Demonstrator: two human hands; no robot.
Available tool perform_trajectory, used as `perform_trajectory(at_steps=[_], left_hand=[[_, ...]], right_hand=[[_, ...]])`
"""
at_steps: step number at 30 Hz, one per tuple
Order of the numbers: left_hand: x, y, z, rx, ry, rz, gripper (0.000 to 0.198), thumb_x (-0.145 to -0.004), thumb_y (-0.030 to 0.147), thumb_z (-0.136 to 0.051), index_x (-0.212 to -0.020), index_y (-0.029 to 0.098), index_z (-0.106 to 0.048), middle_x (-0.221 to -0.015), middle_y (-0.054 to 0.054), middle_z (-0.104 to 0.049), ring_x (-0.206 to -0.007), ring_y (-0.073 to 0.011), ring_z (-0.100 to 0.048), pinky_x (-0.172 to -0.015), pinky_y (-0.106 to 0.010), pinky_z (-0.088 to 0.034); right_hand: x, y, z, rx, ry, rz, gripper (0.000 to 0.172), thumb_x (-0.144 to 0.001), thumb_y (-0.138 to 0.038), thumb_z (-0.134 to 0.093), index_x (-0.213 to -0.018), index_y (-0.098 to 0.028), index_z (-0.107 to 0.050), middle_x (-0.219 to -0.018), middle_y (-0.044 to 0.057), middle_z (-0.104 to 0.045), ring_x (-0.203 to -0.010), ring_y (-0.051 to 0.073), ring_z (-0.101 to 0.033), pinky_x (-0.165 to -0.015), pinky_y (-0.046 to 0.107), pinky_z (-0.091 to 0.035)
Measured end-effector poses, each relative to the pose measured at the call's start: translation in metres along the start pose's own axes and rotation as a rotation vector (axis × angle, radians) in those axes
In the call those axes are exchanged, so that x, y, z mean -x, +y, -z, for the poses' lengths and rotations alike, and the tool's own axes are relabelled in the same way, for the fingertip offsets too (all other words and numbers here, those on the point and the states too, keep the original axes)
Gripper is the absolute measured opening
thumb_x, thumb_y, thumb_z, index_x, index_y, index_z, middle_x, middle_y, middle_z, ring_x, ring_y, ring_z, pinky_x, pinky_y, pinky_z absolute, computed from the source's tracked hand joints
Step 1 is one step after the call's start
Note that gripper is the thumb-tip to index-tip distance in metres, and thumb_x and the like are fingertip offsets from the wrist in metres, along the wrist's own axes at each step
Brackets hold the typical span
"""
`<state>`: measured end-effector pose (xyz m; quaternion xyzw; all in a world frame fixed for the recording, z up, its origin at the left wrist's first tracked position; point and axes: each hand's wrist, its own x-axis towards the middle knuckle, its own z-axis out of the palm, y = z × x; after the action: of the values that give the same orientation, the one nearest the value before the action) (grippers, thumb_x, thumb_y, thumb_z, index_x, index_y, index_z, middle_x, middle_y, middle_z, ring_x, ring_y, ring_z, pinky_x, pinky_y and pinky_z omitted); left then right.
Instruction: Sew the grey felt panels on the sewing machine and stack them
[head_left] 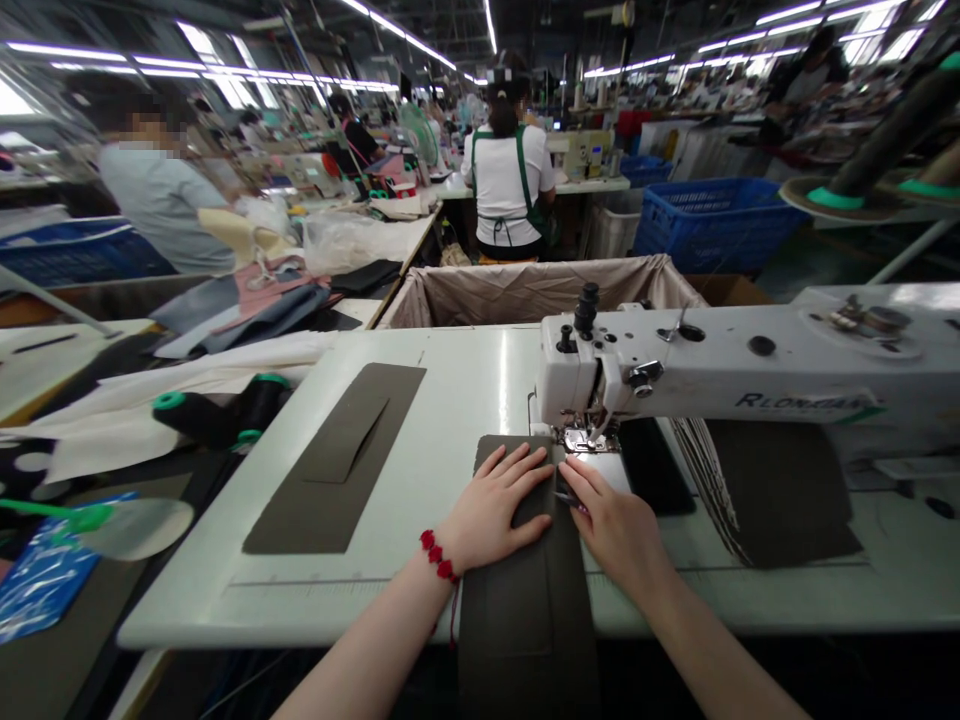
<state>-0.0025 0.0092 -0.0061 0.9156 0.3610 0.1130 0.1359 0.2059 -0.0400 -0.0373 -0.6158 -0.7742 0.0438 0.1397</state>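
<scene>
A long dark olive-grey fabric panel [517, 610] lies on the sewing table and hangs over its front edge, its far end beside the needle area. My left hand [502, 505] rests flat on it, fingers spread, a red bracelet [438, 556] at the wrist. Close to the presser foot [594, 436], my right hand [615, 520] is closed at the panel's right edge. A small dark tool [567, 492] shows under its fingers, mostly covered; its kind is unclear. The white sewing machine [712, 365] stands just beyond my right hand.
Another olive-grey panel [300, 520] with a smaller piece on it lies left. Stacked panels [780, 490] sit right, beside a black flat object [654, 465]. Thread cones [196, 420] stand left. Behind the table is a cloth-lined bin [540, 290]; a person [511, 180] sits beyond.
</scene>
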Motion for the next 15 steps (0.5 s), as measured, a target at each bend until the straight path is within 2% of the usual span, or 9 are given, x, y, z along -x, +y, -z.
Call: perform_trajectory(at_steps=[3,7,10,15], left_hand=[[0.0005,-0.0019,0.0006,0.015,0.013,-0.020,0.054,-0.089,0.048,-0.055,-0.140,0.032,-0.044,-0.149,-0.001,-0.039,-0.140,-0.0256,-0.031,-0.117,-0.048,-0.020],[0.0013,-0.0031,0.0021,0.042,0.046,-0.065,0.029,-0.095,0.036,-0.050,-0.122,0.036,-0.061,-0.134,0.001,-0.055,-0.127,-0.0225,-0.045,-0.111,-0.044,-0.030],[0.0022,-0.0028,0.0034,0.052,0.048,-0.077,0.028,-0.096,0.030,-0.047,-0.117,0.037,-0.064,-0.128,0.002,-0.059,-0.120,-0.0213,-0.047,-0.104,-0.041,-0.035],[0.0039,-0.0015,0.0049,0.061,0.052,-0.068,0.027,-0.095,0.034,-0.049,-0.117,0.036,-0.064,-0.130,0.001,-0.057,-0.119,-0.0232,-0.046,-0.102,-0.042,-0.035]], right_hand=[[0.0003,-0.0004,0.0013,-0.002,-0.006,-0.007,0.050,-0.091,-0.021,-0.042,-0.141,-0.028,-0.042,-0.148,0.001,-0.042,-0.099,0.017,-0.065,-0.073,0.030,-0.054],[0.0000,-0.0010,0.0037,-0.013,-0.003,-0.018,0.049,-0.092,-0.023,-0.041,-0.141,-0.029,-0.042,-0.147,0.000,-0.044,-0.099,0.017,-0.065,-0.073,0.029,-0.055],[0.0000,-0.0013,0.0050,-0.010,-0.001,-0.027,0.047,-0.093,-0.026,-0.041,-0.141,-0.030,-0.043,-0.146,0.000,-0.045,-0.097,0.017,-0.066,-0.075,0.029,-0.055],[0.0007,-0.0021,0.0063,-0.005,-0.002,-0.031,0.045,-0.095,-0.029,-0.040,-0.140,-0.031,-0.044,-0.146,-0.001,-0.046,-0.094,0.018,-0.067,-0.072,0.030,-0.055]])
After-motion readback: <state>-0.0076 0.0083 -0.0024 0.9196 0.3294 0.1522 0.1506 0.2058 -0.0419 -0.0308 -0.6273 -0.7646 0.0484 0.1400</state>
